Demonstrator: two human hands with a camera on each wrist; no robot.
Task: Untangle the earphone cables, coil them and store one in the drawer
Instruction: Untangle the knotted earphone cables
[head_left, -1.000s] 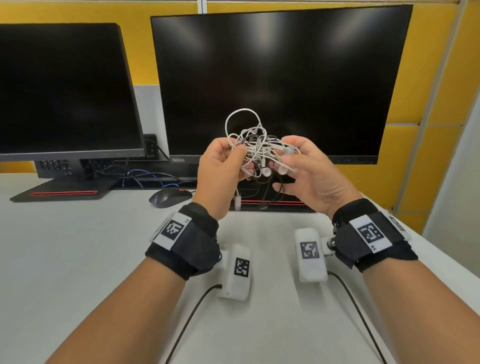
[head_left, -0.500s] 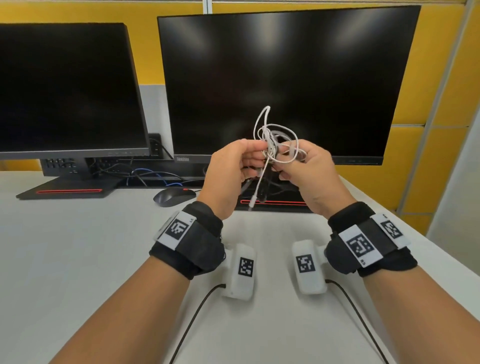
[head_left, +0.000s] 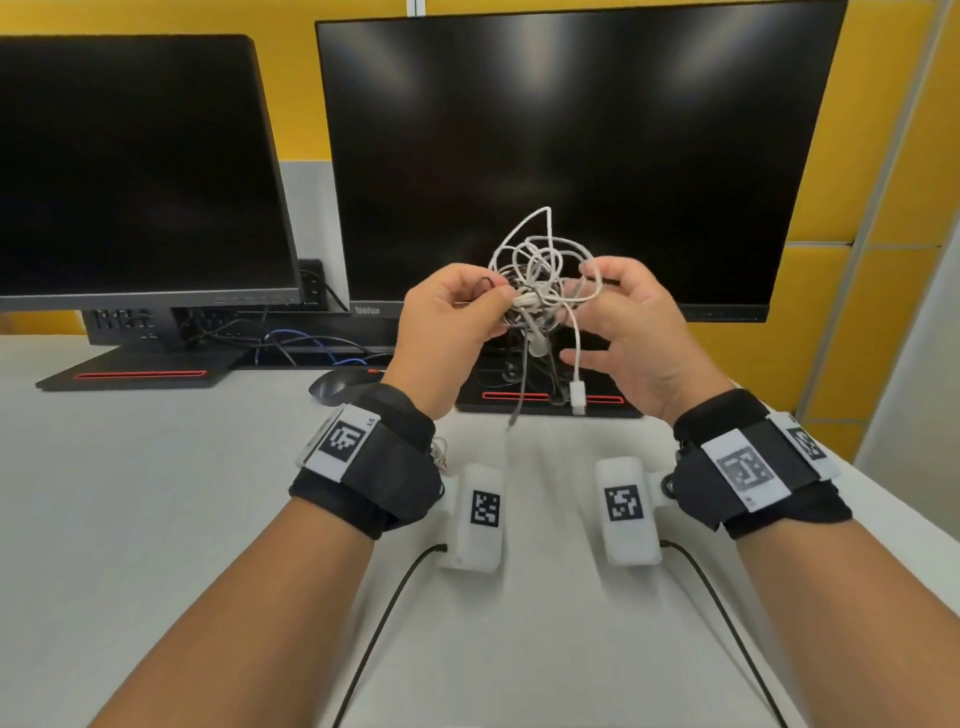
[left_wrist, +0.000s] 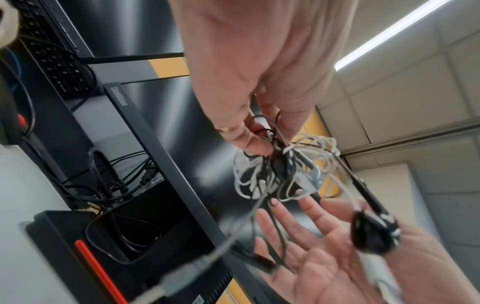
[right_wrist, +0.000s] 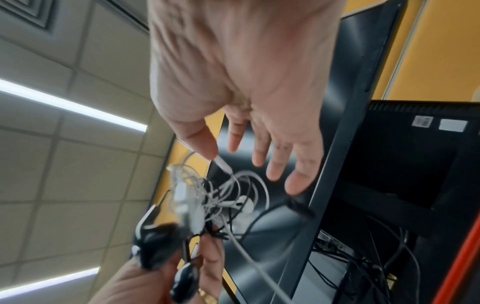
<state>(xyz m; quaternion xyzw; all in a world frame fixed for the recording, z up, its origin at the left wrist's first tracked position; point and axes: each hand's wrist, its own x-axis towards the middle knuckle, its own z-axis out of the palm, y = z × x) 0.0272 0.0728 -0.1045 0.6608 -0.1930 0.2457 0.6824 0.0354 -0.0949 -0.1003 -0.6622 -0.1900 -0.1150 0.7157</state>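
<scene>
Above the desk (head_left: 156, 519), the left hand (head_left: 447, 332) pinches the tangled earphone cables (head_left: 540, 280); at its 3 o'clock, the right hand (head_left: 634, 332) has fingers spread, thumb touching a white strand.

An office. Two dark screens (head_left: 571, 156) side by side on a white desk (head_left: 130, 519), a mouse (head_left: 337, 387), yellow wall panels (head_left: 893, 156), long ceiling lights (right_wrist: 72, 107) overhead.
</scene>
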